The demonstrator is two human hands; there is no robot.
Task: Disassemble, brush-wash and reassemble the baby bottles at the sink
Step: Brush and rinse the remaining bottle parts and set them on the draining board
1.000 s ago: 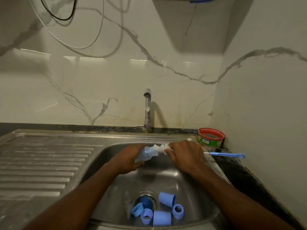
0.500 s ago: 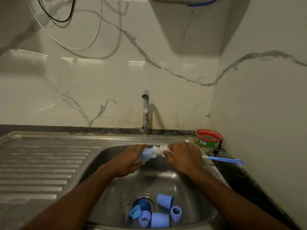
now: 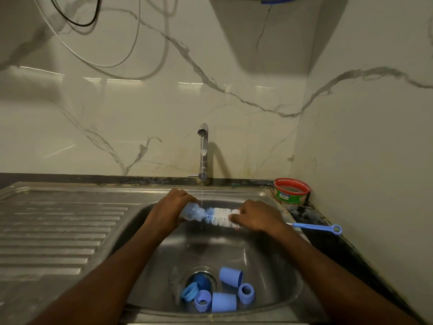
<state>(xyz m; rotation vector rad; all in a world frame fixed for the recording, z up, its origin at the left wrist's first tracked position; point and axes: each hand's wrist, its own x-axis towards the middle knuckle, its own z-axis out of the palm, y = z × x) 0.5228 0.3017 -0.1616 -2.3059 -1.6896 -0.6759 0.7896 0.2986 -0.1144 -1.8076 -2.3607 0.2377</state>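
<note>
The sink (image 3: 276, 287) sits at the desk's right end, and a thin stream from the tap (image 3: 203, 151) falls between the hands. Over the basin's back edge the left hand (image 3: 169, 211) wraps the clear bottle (image 3: 191, 213), held sideways. The right hand (image 3: 256, 218) pinches the brush (image 3: 221, 216) where bristles meet handle. Half a second ago the bristles were mostly inside the bottle; now most of them show outside its mouth, only the tip within. So this is likely the outward pull of a scrubbing stroke, though the bottle's inside is too blurred to judge clean. Blue caps and rings (image 3: 222, 294) lie loose around the drain, awaiting reassembly.
</note>
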